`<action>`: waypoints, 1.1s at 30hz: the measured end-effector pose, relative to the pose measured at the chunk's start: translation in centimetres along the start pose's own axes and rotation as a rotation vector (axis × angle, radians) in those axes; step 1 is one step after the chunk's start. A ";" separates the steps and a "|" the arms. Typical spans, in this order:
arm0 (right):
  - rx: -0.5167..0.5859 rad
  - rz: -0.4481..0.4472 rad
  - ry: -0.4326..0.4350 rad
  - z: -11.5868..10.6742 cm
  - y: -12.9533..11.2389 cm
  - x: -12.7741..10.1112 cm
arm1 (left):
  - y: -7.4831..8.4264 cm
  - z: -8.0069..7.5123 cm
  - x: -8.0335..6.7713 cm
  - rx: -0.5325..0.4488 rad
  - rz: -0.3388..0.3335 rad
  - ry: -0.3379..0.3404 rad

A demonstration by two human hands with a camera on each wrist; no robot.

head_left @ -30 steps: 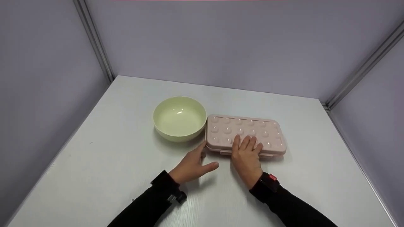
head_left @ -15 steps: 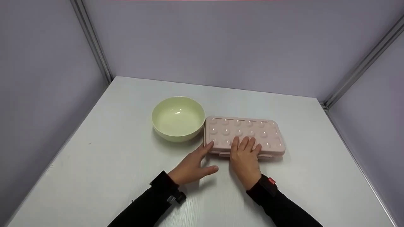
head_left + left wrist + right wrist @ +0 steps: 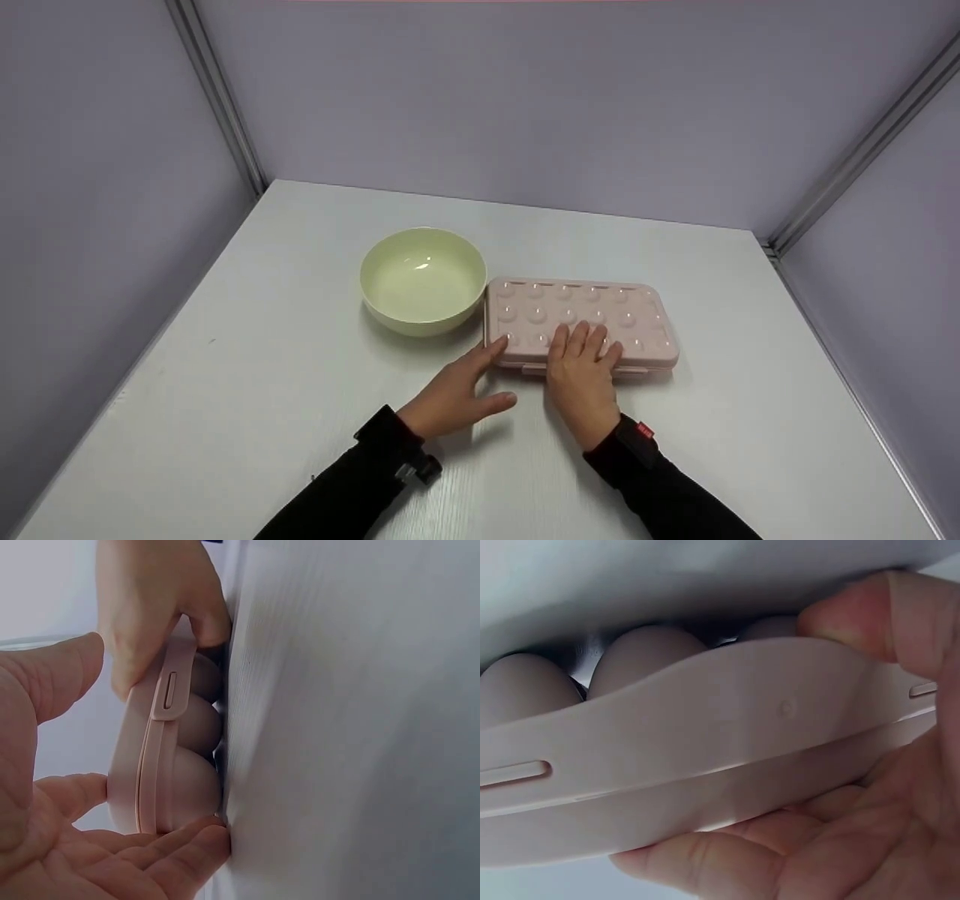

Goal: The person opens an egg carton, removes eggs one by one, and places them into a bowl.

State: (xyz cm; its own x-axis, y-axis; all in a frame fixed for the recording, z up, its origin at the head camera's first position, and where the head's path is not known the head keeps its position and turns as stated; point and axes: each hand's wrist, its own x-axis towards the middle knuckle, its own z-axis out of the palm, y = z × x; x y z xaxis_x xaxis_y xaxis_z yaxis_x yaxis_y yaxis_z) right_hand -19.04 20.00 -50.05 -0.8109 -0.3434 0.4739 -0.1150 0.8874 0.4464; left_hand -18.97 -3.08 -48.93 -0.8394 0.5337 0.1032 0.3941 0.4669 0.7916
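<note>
A pink plastic egg box (image 3: 637, 304), its lid domed in rows of bumps, lies closed on the white table (image 3: 247, 360). My right hand (image 3: 585, 382) grips its front edge: the fingers lie over the lid, and in the right wrist view the thumb (image 3: 847, 619) presses at the base's rim. My left hand (image 3: 450, 394) is at the box's front left corner. Its index fingertip touches the lid there, and the other fingers extend along the end near the tabletop in the left wrist view. The left thumb (image 3: 71, 671) stands apart from the box. A latch (image 3: 171, 686) sits on the front side.
A light green bowl (image 3: 424, 281) with nothing in it stands just left of the egg box, its rim right at the box's end. Grey panels (image 3: 510, 105) enclose the table at the back and both sides.
My left index finger has moved from beside the corner onto the lid. The front left of the egg box has shifted slightly toward me; my right hand stays on it.
</note>
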 end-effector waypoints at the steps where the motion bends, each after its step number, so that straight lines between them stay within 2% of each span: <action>1: 0.003 0.001 -0.010 -0.1 0.0 0.0 | 0.0 0.0 0.0 -0.002 -0.001 -0.003; 7: 0.016 -0.001 -0.081 -0.5 0.2 -0.2 | 0.1 0.0 -0.1 -0.003 -0.005 -0.020; 12: 0.055 -0.021 -0.156 -1.1 0.6 0.0 | 0.1 0.0 0.0 -0.014 -0.006 -0.009; 18: 0.052 -0.036 -0.159 -1.1 0.6 0.0 | 0.2 0.1 -0.2 -0.030 -0.030 -0.010; 33: 0.116 -0.012 -0.162 -1.0 0.3 -0.1 | 0.1 -0.1 -0.6 -0.022 -0.030 -0.006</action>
State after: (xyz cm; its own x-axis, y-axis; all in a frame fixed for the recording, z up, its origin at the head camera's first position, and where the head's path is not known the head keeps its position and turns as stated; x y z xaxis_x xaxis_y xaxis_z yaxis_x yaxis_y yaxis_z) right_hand -18.45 20.03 -49.20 -0.8896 -0.3087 0.3367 -0.1830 0.9162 0.3566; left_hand -18.49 -3.45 -48.87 -0.8486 0.5236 0.0754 0.3600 0.4672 0.8075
